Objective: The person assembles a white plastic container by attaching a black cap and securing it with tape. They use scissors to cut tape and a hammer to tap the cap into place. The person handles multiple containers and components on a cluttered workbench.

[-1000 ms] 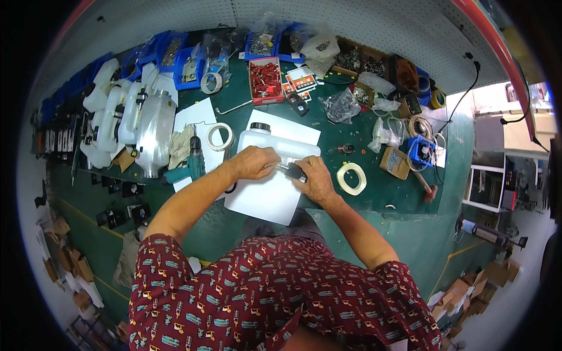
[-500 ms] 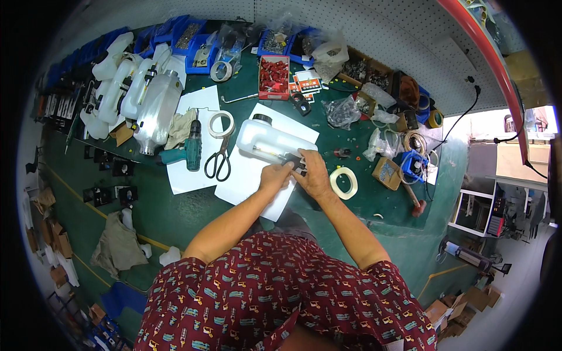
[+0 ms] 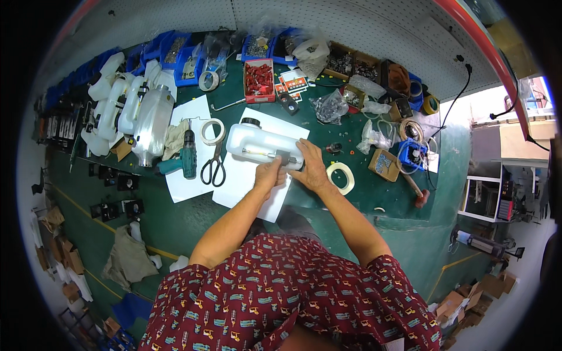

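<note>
A white plastic tank (image 3: pixel 257 140) with a black screw cap (image 3: pixel 251 123) lies on its side on white sheets (image 3: pixel 237 190). Along its near side runs a clear gauge tube with metal fittings (image 3: pixel 253 152). My left hand (image 3: pixel 269 177) pinches a small dark grey flat piece (image 3: pixel 283 156) against that side, close to the tube's right end. Around the tank's right end my right hand (image 3: pixel 312 169) is wrapped, thumb toward the near side. The palms hide part of the tank's end and the lower part of the grey piece.
Left of the tank lie black scissors (image 3: pixel 213 172), a tape roll (image 3: pixel 212 131) and a teal cordless drill (image 3: pixel 188 157). A cream tape roll (image 3: pixel 341 178) and a hammer (image 3: pixel 420 196) lie to the right. Behind stand a box of red parts (image 3: pixel 259 80) and blue bins (image 3: pixel 188 65).
The small grey piece has gone from the tank's right end to its near side, in my left hand. My right hand has shifted onto the tank's end. The whole view has shifted slightly.
</note>
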